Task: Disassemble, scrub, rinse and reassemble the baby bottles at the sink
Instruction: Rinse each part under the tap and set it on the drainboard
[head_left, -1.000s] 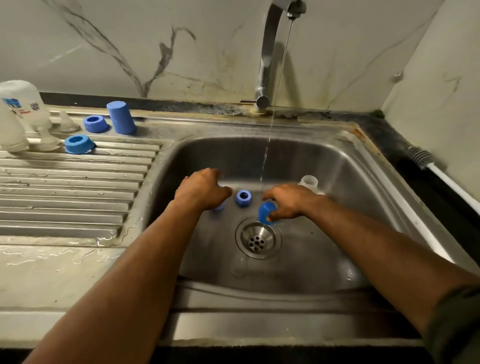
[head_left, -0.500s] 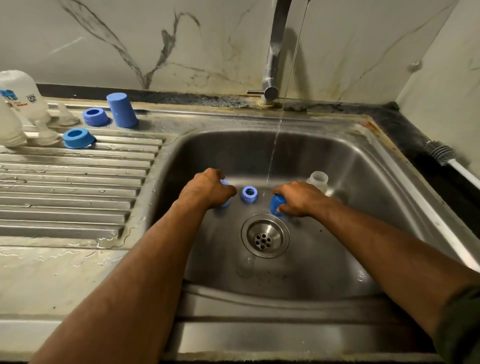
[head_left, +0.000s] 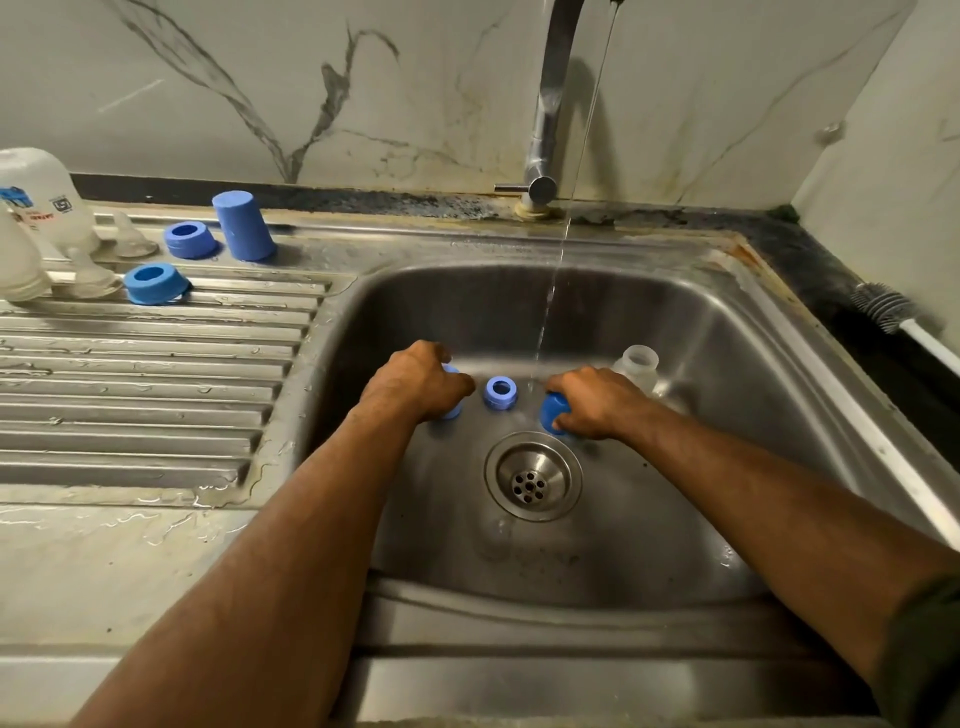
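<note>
Both my hands are down in the steel sink (head_left: 727, 467). My left hand (head_left: 415, 382) curls over a blue bottle part (head_left: 452, 410), which is mostly hidden under the fingers. My right hand (head_left: 597, 400) grips a blue cap (head_left: 553, 413) beside the drain (head_left: 532, 475). Between the two hands a blue screw ring (head_left: 500, 392) lies on the sink floor. A clear bottle (head_left: 636, 366) stands behind my right hand. A thin stream of water (head_left: 550, 291) falls from the tap (head_left: 550, 104) between the hands.
On the drainboard (head_left: 156, 395) at the left stand a blue cap (head_left: 243, 226), two blue rings (head_left: 189, 239) (head_left: 156, 283), clear teats (head_left: 130, 239) and upturned bottles (head_left: 41, 202). A bottle brush (head_left: 888, 312) lies on the dark counter at the right.
My right hand has lowered the blue cap onto the sink floor beside the drain. My left hand has stayed over the blue part. The view has tilted down slightly.
</note>
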